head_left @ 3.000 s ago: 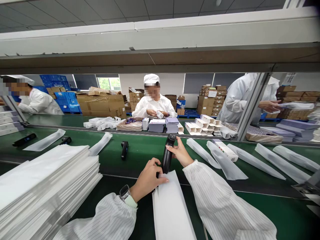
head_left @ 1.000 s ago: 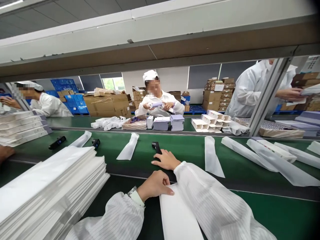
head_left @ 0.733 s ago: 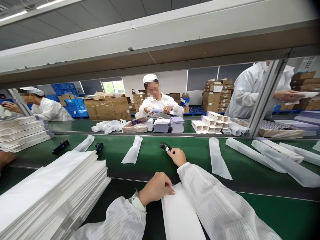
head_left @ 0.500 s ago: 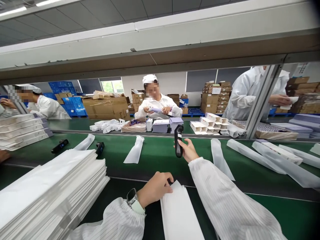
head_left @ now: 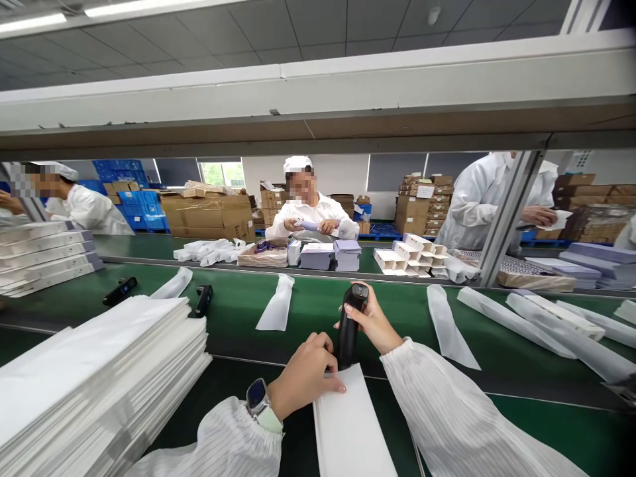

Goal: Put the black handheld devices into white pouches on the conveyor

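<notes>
My right hand (head_left: 370, 321) is wrapped round a black handheld device (head_left: 348, 341) with a rounded body. The device stands upright, its lower end at the far edge of a narrow stack of white sleeves (head_left: 350, 424); whether it has entered a sleeve I cannot tell. With fingers curled and thumb on top, my left hand (head_left: 305, 371) pinches the stack's far left corner. Two similar black devices lie farther left on the green belt (head_left: 318, 301): one flat (head_left: 119, 291), one more end-on (head_left: 203, 300).
A tall pile of white sleeves (head_left: 99, 371) fills the near left. Loose translucent sleeves (head_left: 277, 305) lie along the belt. Opposite, a co-worker (head_left: 311, 212) handles a pale purple item behind small boxes (head_left: 317, 256). A metal post (head_left: 511, 218) stands at the right.
My right hand has brought the device down and nearer, to the sleeve stack's far edge. My left hand stays at the corner, its thumb shifted slightly. The view has tilted a little.
</notes>
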A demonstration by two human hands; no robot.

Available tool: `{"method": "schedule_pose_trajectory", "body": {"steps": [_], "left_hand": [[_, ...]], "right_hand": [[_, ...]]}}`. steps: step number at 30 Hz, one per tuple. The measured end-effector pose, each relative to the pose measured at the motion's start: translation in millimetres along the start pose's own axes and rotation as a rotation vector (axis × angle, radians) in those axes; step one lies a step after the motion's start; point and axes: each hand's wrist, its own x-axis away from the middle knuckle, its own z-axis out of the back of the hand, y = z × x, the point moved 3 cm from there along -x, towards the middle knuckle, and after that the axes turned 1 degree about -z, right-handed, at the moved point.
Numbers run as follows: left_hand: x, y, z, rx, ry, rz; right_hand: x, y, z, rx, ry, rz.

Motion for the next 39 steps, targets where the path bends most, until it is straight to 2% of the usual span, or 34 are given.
{"method": "schedule_pose_trajectory", "body": {"steps": [6, 11, 18, 22, 24, 26, 28, 29, 31, 32, 33, 36, 39], "left_hand": [[0, 3, 8.3, 0.142, 0.076, 0.025], [-4, -1, 15.9, 0.384, 0.172, 0.125], [-4, 2, 30.8, 0.642, 0.210, 0.217], [-1, 8, 37.6, 0.677, 0.278, 0.206], [-1, 11, 40.0, 0.661, 0.300, 0.186], [-1, 12, 40.9, 0.665, 0.325, 0.160], [-1, 9, 39.7, 0.655, 0.376, 0.172], [-1, 5, 37.4, 0.633, 0.381, 0.194], [-2, -4, 28.0, 0.566, 0.285, 0.233], [-2, -8, 21.3, 0.524, 0.197, 0.245], [-2, -12, 14.0, 0.482, 0.099, 0.249], [-1, -21, -6.4, 0.387, -0.143, 0.270], [0, -23, -18.7, 0.361, -0.277, 0.242]], "right_hand": [[4, 11, -5, 0.062, 0.029, 0.002], [5, 16, -9, 0.254, -0.040, 0.010], [11, 30, -5, 0.236, -0.352, -0.281], [27, 28, -15, 0.188, -0.657, -0.382], [31, 25, -21, 0.178, -0.687, -0.425], [25, 19, -21, 0.158, -0.572, -0.406], [9, 10, -8, 0.129, -0.344, -0.299], [0, 4, 6, 0.126, -0.182, -0.230], [-16, -7, 45, 0.148, 0.198, -0.091], [-21, -12, 68, 0.171, 0.379, -0.041], [-24, -15, 89, 0.197, 0.500, -0.011], [-25, -13, 146, 0.284, 0.648, -0.007], [-18, -1, 181, 0.415, 0.699, -0.024]]}}
